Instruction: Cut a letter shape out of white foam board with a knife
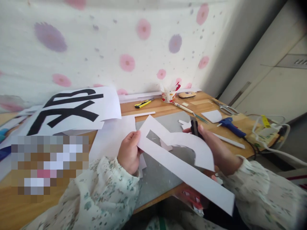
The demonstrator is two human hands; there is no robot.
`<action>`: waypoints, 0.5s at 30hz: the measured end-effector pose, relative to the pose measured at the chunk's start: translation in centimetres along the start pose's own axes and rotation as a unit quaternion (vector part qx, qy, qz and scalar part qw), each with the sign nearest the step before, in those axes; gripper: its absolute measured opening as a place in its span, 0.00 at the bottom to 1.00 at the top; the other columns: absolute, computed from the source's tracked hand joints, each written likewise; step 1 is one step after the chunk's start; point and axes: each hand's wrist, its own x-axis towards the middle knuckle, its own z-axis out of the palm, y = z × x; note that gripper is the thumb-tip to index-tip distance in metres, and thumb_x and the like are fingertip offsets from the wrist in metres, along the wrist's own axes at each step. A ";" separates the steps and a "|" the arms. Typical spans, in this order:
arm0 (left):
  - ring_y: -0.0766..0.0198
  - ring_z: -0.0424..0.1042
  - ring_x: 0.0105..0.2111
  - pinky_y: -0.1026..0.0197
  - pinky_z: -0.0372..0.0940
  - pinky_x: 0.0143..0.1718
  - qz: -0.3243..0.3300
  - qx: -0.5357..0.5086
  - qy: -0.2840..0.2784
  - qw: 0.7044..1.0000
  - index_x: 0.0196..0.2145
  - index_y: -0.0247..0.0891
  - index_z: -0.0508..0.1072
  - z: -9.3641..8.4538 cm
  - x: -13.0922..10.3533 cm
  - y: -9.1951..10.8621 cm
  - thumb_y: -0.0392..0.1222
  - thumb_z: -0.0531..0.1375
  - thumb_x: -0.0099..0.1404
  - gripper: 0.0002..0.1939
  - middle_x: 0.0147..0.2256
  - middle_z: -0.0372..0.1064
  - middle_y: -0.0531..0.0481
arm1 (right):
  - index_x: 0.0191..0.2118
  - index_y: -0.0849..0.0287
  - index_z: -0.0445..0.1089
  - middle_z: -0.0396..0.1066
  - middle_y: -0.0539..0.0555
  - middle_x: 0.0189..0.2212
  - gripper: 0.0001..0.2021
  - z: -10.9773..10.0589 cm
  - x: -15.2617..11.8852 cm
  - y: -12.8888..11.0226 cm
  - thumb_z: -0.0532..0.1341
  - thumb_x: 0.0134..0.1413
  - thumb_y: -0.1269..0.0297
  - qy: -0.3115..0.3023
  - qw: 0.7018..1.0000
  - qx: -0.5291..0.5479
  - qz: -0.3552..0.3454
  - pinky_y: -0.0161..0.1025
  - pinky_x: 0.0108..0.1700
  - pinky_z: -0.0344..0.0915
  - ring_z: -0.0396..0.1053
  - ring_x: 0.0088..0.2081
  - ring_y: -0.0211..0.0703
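Observation:
A white cut-out letter [172,161], like an "n" with a long straight leg and a curved arm, is raised above the grey cutting mat [153,188]. My left hand [130,151] pinches it at its left corner, thumb on top. My right hand [216,147] is closed around a small black tool [194,127] behind the curved arm; its exact kind is unclear. The letter partly hides the right fingers. White paper scraps [183,123] lie on the mat beyond the letter.
Printed sheets with black letters [105,108] cover the left. At the back are a yellow utility knife [144,103], a paper cup [169,95] and a mouse [187,95]. Scissors [226,108], a blue glue gun [231,126] and cables [273,127] lie right.

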 end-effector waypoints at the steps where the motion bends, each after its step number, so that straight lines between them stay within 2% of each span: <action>1: 0.70 0.63 0.19 0.69 0.57 0.18 0.005 -0.001 0.006 1.000 0.25 0.36 0.68 -0.1 0.2 0.1 0.50 0.69 0.50 0.17 0.20 0.64 0.58 | 0.38 0.59 0.73 0.74 0.53 0.31 0.27 -0.2 0.1 -0.1 0.61 0.48 0.37 0.003 1.000 0.008 0.004 0.36 0.30 0.65 0.70 0.31 0.43; 3: 0.70 0.64 0.19 0.69 0.58 0.19 0.014 -0.006 0.015 1.000 0.26 0.36 0.69 -0.2 0.4 0.3 0.49 0.70 0.50 0.17 0.20 0.65 0.58 | 0.35 0.59 0.72 0.73 0.50 0.27 0.26 -0.5 0.1 0.0 0.69 0.37 0.41 0.002 1.000 0.003 0.014 0.34 0.26 0.62 0.67 0.27 0.39; 5: 0.69 0.67 0.20 0.68 0.61 0.21 0.017 -0.026 0.016 0.999 0.28 0.36 0.71 -0.1 0.3 0.7 0.47 0.70 0.51 0.15 0.22 0.68 0.56 | 0.33 0.60 0.71 0.70 0.47 0.22 0.24 -0.3 0.0 0.0 0.75 0.30 0.51 -0.012 0.999 -0.010 0.042 0.32 0.22 0.58 0.63 0.22 0.35; 8: 0.64 0.73 0.27 0.65 0.67 0.28 0.011 -0.081 0.005 0.997 0.33 0.36 0.74 0.4 0.2 1.7 0.51 0.66 0.58 0.15 0.27 0.74 0.52 | 0.29 0.61 0.70 0.67 0.45 0.20 0.20 0.4 -0.5 0.1 0.76 0.32 0.58 -0.048 0.997 -0.005 0.059 0.30 0.21 0.55 0.61 0.20 0.32; 11: 0.58 0.76 0.34 0.58 0.71 0.35 -0.025 -0.172 -0.023 0.984 0.39 0.37 0.75 0.8 -0.1 2.2 0.61 0.54 0.65 0.23 0.34 0.77 0.48 | 0.30 0.60 0.69 0.68 0.45 0.21 0.19 1.4 -0.9 0.3 0.76 0.33 0.60 -0.042 0.996 0.065 0.051 0.30 0.22 0.57 0.63 0.21 0.32; 13: 0.58 0.77 0.34 0.57 0.72 0.36 -0.050 -0.213 -0.046 0.975 0.40 0.38 0.75 0.9 -0.4 2.0 0.58 0.55 0.66 0.20 0.34 0.77 0.48 | 0.31 0.60 0.69 0.68 0.44 0.20 0.19 2.2 -1.1 0.7 0.76 0.33 0.60 -0.027 0.991 0.117 0.056 0.29 0.22 0.58 0.63 0.21 0.32; 15: 0.60 0.76 0.30 0.60 0.71 0.32 -0.085 -0.190 -0.087 0.974 0.37 0.37 0.76 1.0 -1.1 1.4 0.49 0.62 0.62 0.12 0.31 0.77 0.49 | 0.31 0.60 0.69 0.68 0.43 0.19 0.19 3.0 -1.2 1.1 0.76 0.33 0.61 -0.020 0.986 0.150 0.064 0.29 0.22 0.57 0.63 0.20 0.31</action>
